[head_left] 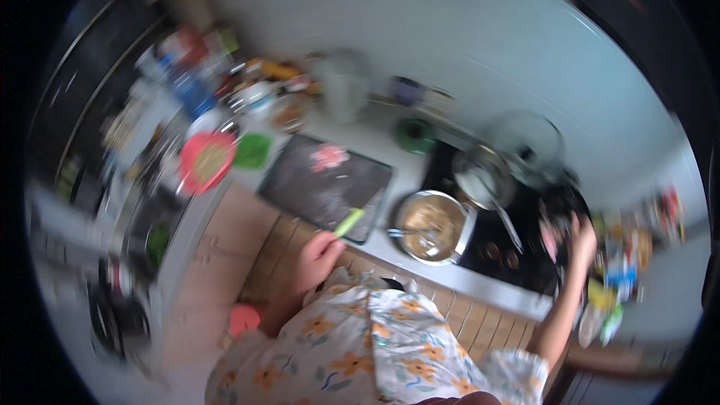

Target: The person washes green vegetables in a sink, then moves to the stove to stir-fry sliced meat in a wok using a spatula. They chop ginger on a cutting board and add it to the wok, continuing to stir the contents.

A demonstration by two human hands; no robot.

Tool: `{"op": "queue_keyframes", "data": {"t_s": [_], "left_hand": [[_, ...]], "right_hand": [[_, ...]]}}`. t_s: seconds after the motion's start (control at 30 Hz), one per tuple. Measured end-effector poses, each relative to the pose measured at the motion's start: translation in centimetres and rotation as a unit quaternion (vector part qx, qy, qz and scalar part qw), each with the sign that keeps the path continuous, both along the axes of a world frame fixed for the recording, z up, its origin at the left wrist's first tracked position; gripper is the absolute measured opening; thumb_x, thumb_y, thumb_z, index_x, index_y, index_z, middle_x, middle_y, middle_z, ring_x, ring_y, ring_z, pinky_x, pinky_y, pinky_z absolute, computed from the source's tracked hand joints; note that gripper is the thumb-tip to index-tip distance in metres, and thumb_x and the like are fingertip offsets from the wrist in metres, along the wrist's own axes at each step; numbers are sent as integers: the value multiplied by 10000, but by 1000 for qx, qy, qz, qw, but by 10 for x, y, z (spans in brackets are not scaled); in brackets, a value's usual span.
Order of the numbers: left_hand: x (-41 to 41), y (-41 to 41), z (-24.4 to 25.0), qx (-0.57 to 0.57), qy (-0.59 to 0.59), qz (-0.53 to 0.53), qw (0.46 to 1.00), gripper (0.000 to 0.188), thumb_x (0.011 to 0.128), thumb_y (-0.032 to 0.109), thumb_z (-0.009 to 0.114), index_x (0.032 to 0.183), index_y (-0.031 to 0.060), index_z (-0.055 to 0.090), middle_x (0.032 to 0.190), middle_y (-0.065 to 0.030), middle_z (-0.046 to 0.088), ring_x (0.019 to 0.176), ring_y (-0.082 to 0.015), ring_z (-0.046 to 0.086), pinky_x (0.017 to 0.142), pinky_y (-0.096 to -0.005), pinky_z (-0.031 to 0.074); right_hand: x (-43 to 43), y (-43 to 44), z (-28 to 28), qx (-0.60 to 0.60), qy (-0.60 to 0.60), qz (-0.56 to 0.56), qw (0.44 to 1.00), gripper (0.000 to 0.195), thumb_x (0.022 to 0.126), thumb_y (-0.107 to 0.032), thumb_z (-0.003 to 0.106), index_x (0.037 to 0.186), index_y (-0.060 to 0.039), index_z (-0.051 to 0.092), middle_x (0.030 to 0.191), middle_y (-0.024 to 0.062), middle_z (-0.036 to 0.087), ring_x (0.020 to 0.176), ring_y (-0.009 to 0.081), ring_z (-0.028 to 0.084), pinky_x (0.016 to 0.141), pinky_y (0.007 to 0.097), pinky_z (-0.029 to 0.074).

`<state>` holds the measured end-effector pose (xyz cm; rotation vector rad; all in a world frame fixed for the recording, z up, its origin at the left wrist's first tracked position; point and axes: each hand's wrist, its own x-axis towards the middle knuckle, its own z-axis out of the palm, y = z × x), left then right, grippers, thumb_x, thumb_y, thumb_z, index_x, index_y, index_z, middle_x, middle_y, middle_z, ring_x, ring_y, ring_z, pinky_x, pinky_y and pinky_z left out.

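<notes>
My left hand [320, 256] is closed around a slim light green object [350, 223], possibly a tool handle; blur hides its exact kind. It is at the near edge of a dark cutting board [304, 185]. Pink-and-white pieces, perhaps raw meat [329, 157], lie towards the board's far side. Far to the right, my right hand [582, 242] reaches over a dark pan [571, 202] at the hob's right end. Something pink [548, 242] is beside its fingers, and blur hides whether they grip it. Between my hands stands a metal pot [467, 236] holding brownish food and a utensil.
A second metal pot [482, 177] with a long-handled utensil sits on the black hob [495, 256], a glass lid [529, 138] behind it. Left of the board are a green item [251, 151] and a red basin [188, 166]. Packets and bottles [621, 270] crowd the right corner.
</notes>
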<state>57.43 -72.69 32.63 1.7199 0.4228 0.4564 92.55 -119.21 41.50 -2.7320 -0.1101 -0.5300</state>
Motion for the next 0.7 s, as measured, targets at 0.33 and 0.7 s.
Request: {"op": "queue_keyframes", "data": {"t_s": [0.33,0.7], "left_hand": [[-89,104,-44,-49,-70,56,995,156,1012,175,584,977,23,590,808,10,556,767,-67,491,686,-251,436],[-220,261,8,410,19,246,878,294,910,247,560,1158,89,568,1052,-171,579,1053,-361,554,882,-471,452]], "right_hand": [[-168,298,-95,279,184,237,912,611,1036,-467,477,608,-39,564,521,20,535,459,109,472,440,280,376],[-433,677,-106,264,651,495,510,282,939,-84,529,1185,26,611,1028,106,688,934,152,653,751,283,537]]}}
